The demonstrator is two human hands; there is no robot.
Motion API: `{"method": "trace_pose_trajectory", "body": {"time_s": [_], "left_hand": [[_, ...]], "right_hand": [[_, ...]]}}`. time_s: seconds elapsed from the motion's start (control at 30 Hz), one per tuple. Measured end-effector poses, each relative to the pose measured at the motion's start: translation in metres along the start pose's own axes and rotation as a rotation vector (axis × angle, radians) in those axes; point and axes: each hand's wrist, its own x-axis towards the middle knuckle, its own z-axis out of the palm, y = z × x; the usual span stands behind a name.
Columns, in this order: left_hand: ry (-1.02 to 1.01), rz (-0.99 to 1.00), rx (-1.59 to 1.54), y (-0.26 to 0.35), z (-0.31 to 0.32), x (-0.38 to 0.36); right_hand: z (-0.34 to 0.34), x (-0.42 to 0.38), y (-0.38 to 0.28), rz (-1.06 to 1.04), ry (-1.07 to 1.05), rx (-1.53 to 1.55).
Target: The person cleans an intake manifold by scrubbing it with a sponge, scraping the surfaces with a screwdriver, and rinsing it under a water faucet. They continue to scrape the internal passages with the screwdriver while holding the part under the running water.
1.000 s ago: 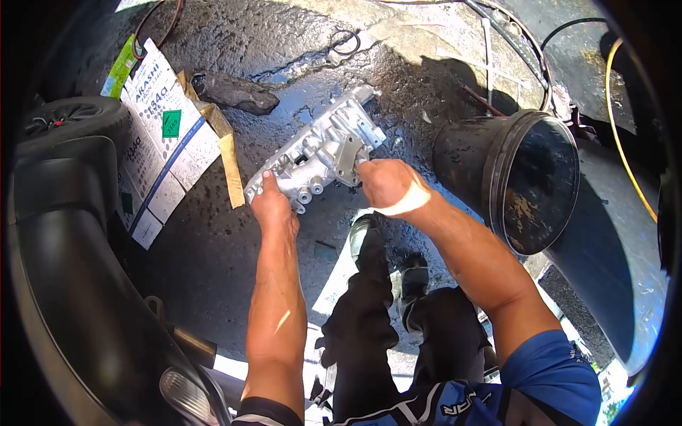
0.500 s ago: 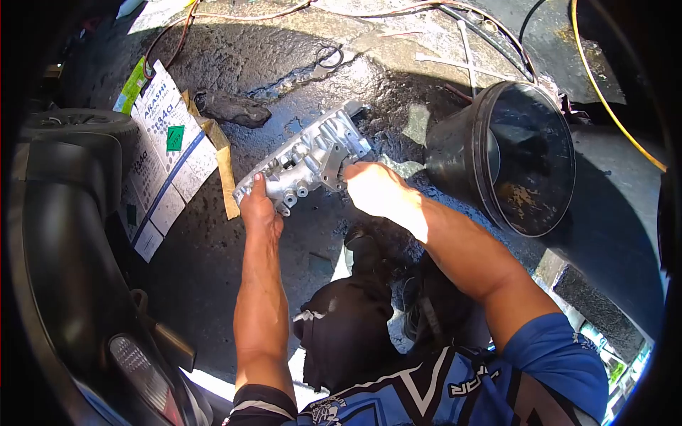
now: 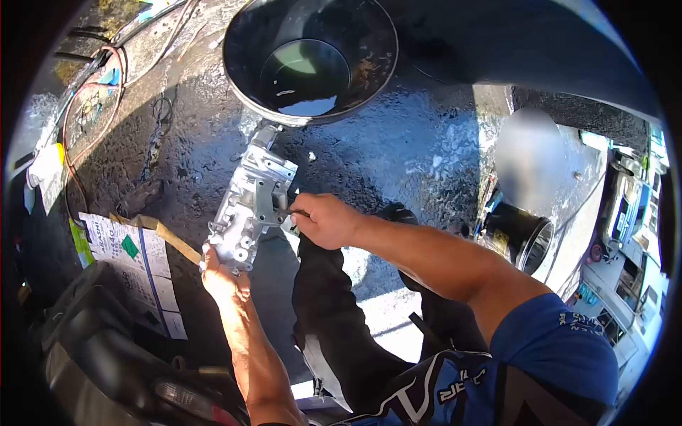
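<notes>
A silver cast-metal engine part that looks like an intake manifold (image 3: 236,206) is held slanting above the wet ground. My left hand (image 3: 226,279) grips its lower end, fingers closed with the thumb along the near side. On the right side of the manifold, beside a flat grey bracket (image 3: 264,201), my right hand (image 3: 323,219) is closed around a thin dark tool (image 3: 285,211). The tool's tip reaches to the bracket, and its exact kind cannot be made out.
A large black bucket (image 3: 245,42) with dark liquid in it stands just beyond the manifold. Flattened printed cardboard (image 3: 145,266) lies at left beside black vehicle bodywork (image 3: 106,341). A smaller black bucket (image 3: 506,231) stands at right, and a hose (image 3: 67,135) curls at upper left.
My view has turned to the right, so the bucket now appears at top centre. The manifold points more away from me. Both hands keep their hold, and the right has its knuckles turned differently.
</notes>
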Motion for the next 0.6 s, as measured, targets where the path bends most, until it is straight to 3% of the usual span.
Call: {"method": "trace_pose_trajectory", "body": {"time_s": [0.07, 0.23, 0.33, 0.43, 0.53, 0.6], "left_hand": [[-0.067, 0.052, -0.039, -0.024, 0.02, -0.02], [-0.311, 0.116, 0.197, -0.11, 0.107, -0.1], [-0.291, 0.094, 0.42, -0.173, 0.17, -0.137], [-0.464, 0.104, 0.382, -0.254, 0.234, -0.158], [-0.561, 0.08, 0.335, -0.33, 0.309, -0.179], [-0.628, 0.092, 0.358, -0.365, 0.344, -0.181]], "right_hand": [[-0.03, -0.043, 0.009, -0.043, 0.087, -0.146], [-0.095, -0.151, 0.088, -0.067, 0.19, -0.256], [-0.153, -0.242, 0.121, -0.08, 0.199, -0.278], [-0.214, -0.287, 0.168, 0.214, 0.325, -0.274], [-0.268, -0.307, 0.216, 0.342, 0.494, -0.269], [-0.291, -0.349, 0.241, 0.287, 0.525, -0.294]]}}
